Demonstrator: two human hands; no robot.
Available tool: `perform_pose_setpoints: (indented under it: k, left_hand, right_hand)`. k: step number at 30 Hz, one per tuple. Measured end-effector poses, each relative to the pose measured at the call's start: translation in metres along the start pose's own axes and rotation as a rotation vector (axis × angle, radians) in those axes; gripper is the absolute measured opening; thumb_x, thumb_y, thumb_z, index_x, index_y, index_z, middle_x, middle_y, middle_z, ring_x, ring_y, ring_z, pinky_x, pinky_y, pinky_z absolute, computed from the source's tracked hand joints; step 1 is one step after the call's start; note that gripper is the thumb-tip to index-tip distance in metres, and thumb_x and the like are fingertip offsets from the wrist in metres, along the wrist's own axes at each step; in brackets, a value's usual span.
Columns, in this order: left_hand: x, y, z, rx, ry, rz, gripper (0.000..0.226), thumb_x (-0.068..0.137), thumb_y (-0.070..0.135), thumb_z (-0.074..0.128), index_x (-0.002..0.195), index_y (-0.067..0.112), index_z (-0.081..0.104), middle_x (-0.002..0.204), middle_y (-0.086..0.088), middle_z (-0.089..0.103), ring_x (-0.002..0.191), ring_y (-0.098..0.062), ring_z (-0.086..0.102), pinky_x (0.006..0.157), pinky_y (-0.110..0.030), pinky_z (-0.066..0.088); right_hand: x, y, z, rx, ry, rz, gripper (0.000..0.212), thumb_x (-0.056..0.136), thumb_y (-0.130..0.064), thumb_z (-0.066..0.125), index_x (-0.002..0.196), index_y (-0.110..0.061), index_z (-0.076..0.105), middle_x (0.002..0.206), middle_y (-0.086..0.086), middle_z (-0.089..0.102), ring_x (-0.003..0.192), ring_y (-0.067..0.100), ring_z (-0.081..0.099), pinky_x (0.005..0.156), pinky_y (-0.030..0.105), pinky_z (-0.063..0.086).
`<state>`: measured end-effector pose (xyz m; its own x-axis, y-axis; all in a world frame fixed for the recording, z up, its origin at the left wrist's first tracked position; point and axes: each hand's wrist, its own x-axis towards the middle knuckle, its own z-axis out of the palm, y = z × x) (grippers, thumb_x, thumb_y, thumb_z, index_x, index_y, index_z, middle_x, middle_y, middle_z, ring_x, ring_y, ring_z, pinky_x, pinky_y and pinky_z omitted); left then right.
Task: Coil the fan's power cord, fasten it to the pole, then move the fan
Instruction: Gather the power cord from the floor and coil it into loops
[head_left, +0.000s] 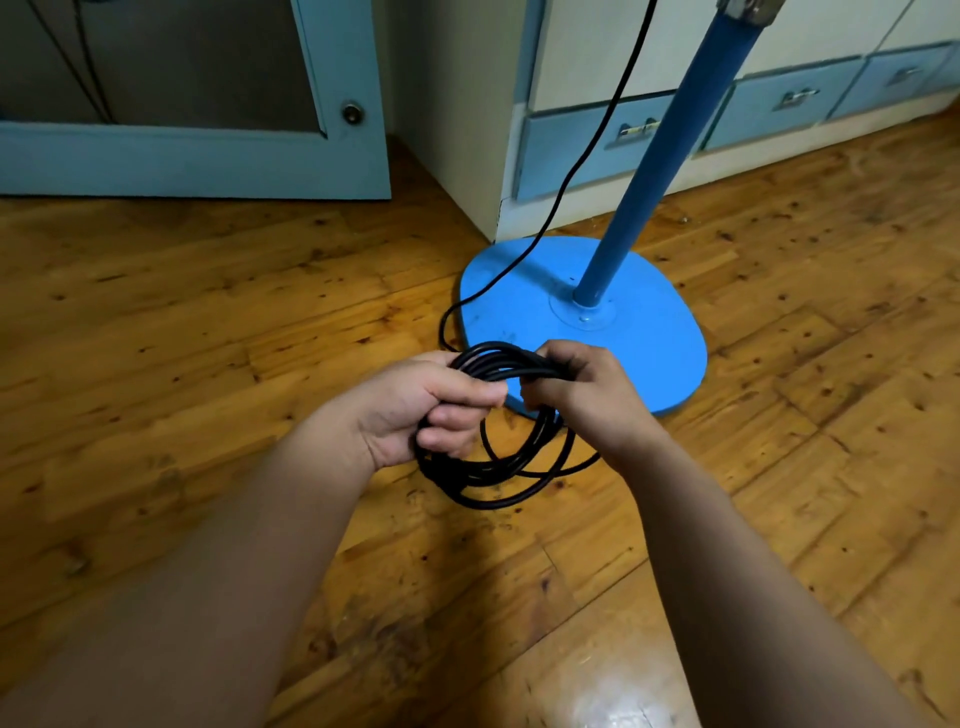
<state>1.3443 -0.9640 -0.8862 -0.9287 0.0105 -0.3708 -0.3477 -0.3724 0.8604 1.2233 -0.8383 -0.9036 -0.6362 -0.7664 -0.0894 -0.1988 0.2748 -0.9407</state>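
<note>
The black power cord (511, 467) is gathered into several loops that hang between my hands, just above the wooden floor. My left hand (426, 405) grips the left side of the bundle. My right hand (582, 387) is closed on the top right of the same loops. One free strand of the power cord runs from the coil over the fan's flat blue base (649, 332) and up out of the frame's top. The blue pole (654, 171) rises from the base, leaning to the upper right. The fan head is out of view.
A cream cabinet with blue drawers (582, 150) stands right behind the base. A blue-framed door (332, 156) fills the upper left. Wooden floor (182, 322) spreads to the left and in front of me.
</note>
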Motion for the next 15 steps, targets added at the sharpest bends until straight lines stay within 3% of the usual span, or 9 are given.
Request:
perform_pose_setpoints:
  k: [4,7,9,11,15]
  left_hand:
    - [-0.001,-0.001,-0.001,-0.106,0.026,0.071,0.013,0.074,0.01,0.048,0.062,0.007,0.044,0.027,0.01,0.029,0.02,-0.003,0.025,0.04,-0.019,0.022]
    - [-0.004,0.003,-0.003,-0.184,0.08,0.135,0.017,0.073,0.007,0.049,0.056,0.009,0.051,0.026,0.01,0.028,0.019,-0.003,0.024,0.039,-0.015,0.028]
    - [-0.004,0.005,-0.004,-0.255,0.117,0.188,0.017,0.072,0.009,0.052,0.054,0.012,0.052,0.025,0.011,0.028,0.019,-0.002,0.023,0.039,-0.017,0.029]
    - [-0.004,0.007,-0.004,-0.343,0.142,0.245,0.017,0.07,0.017,0.048,0.054,0.014,0.054,0.025,0.01,0.027,0.019,-0.003,0.023,0.04,-0.018,0.029]
    - [0.001,0.009,0.0,-0.519,0.209,0.359,0.016,0.068,0.018,0.05,0.053,0.014,0.053,0.026,0.009,0.027,0.02,-0.005,0.023,0.042,-0.016,0.031]
  right_hand:
    - [-0.007,0.014,-0.013,-0.041,-0.082,0.101,0.012,0.076,-0.023,0.07,0.071,-0.016,0.062,0.067,0.0,0.064,0.067,0.015,0.059,0.067,0.031,0.044]
    - [-0.016,0.03,-0.019,0.06,-0.122,0.17,0.031,0.072,-0.048,0.06,0.083,-0.018,0.063,0.081,-0.001,0.068,0.074,0.013,0.066,0.07,0.031,0.045]
    - [-0.018,0.036,-0.018,0.252,-0.1,0.2,0.033,0.074,-0.049,0.052,0.083,-0.019,0.062,0.078,-0.001,0.069,0.069,0.014,0.067,0.066,0.03,0.045]
    - [-0.017,0.038,-0.013,0.467,-0.041,0.233,0.032,0.078,-0.047,0.051,0.077,-0.016,0.058,0.062,-0.003,0.066,0.059,0.017,0.064,0.062,0.03,0.044]
    - [-0.014,0.037,0.001,0.775,0.096,0.323,0.036,0.095,-0.037,0.037,0.07,-0.013,0.049,0.049,0.001,0.057,0.048,0.018,0.057,0.066,0.034,0.046]
